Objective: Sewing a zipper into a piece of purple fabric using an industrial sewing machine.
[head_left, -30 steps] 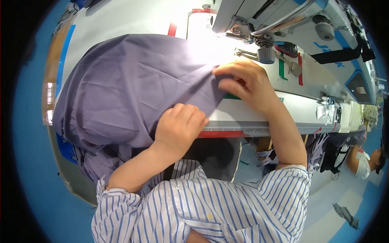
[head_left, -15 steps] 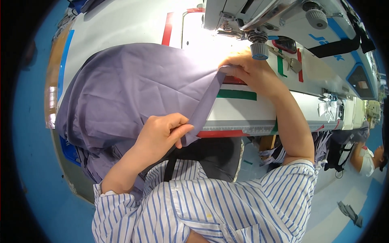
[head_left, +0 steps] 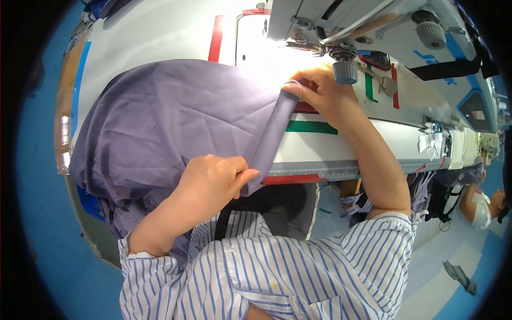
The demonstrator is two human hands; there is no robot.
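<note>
Purple fabric [head_left: 176, 122] drapes over the bench [head_left: 160, 37]; the left hand [head_left: 213, 178] pinches its folded edge near, the right hand [head_left: 320, 93] apparently grips the far end.

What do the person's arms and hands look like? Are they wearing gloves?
No gloves: the left hand and right hand are bare. The shirt is white with thin blue stripes; its sleeves are pushed up, leaving the forearms uncovered. No rings, watch or bracelets show.
</note>
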